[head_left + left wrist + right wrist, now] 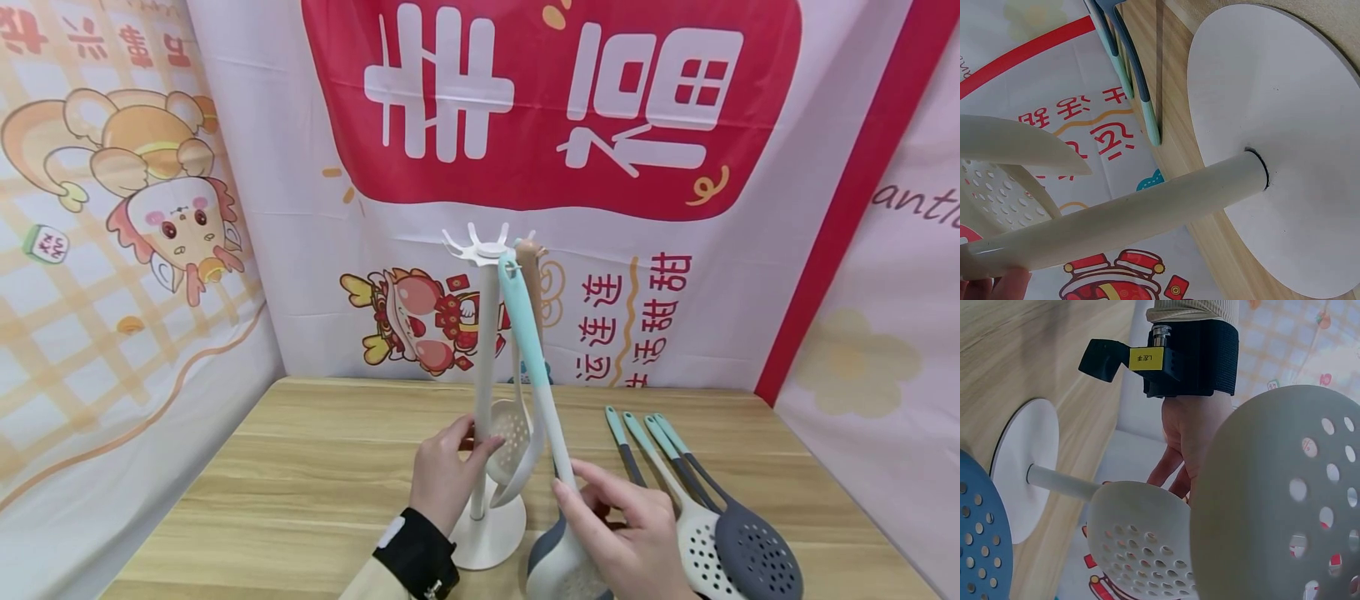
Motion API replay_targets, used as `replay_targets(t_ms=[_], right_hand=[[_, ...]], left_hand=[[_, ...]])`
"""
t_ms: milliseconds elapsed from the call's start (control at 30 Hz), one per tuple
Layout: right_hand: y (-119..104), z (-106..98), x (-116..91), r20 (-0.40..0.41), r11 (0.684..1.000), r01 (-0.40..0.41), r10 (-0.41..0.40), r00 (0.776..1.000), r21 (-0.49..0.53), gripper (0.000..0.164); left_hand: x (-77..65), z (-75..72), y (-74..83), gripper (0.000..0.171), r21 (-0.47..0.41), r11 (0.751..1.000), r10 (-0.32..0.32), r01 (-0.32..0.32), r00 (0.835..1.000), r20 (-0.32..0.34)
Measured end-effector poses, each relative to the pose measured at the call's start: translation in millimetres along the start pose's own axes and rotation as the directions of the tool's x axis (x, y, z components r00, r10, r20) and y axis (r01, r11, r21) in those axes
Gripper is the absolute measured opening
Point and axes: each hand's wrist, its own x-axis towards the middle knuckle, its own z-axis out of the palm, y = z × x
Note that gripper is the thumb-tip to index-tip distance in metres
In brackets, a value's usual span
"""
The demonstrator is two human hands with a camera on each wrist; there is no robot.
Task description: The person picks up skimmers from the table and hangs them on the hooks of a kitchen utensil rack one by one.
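A white utensil stand point(483, 358) with a ring of hooks point(491, 250) on top stands on a round base point(1297, 206). My left hand point(447, 475) grips its pole partway down, fingers and thumb around it. Between thumb and fingers, my right hand point(626, 525) holds a white skimmer point(1260, 506) by its lower shaft. The mint handle point(525, 317) leans up, its holed end right at a hook. Behind it hang a brown-handled utensil point(529, 279) and a pale perforated spoon head point(1141, 537), beside the pole.
Several mint-handled utensils lie on the wooden table at the right, among them a white skimmer point(705, 542) and a dark grey skimmer point(757, 546). Another dark grey utensil head point(542, 546) shows behind the held skimmer. Printed cloth point(285, 167) closes off the back and sides.
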Motion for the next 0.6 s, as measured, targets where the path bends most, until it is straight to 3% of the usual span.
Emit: replay_targets(t_ms=[200,367,600], right_hand=[[1,1,-1,0.006,1.000,-0.001,0.001,1.000,-0.008,0.036],[4,3,-3,0.019,0.996,-0.060,0.062,0.998,-0.062,0.032],[13,11,-4,0.092,0.989,-0.102,0.112,0.989,-0.108,0.024]], left_hand=[[-0.9,-0.2,0.7,0.032,0.000,1.000,0.001,-0.001,1.000,-0.004],[-2.2,0.2,0.4,0.032,0.004,1.000,0.009,-0.009,1.000,-0.010],[-2.5,1.3,0.0,0.033,0.018,1.000,0.014,-0.014,1.000,-0.016]])
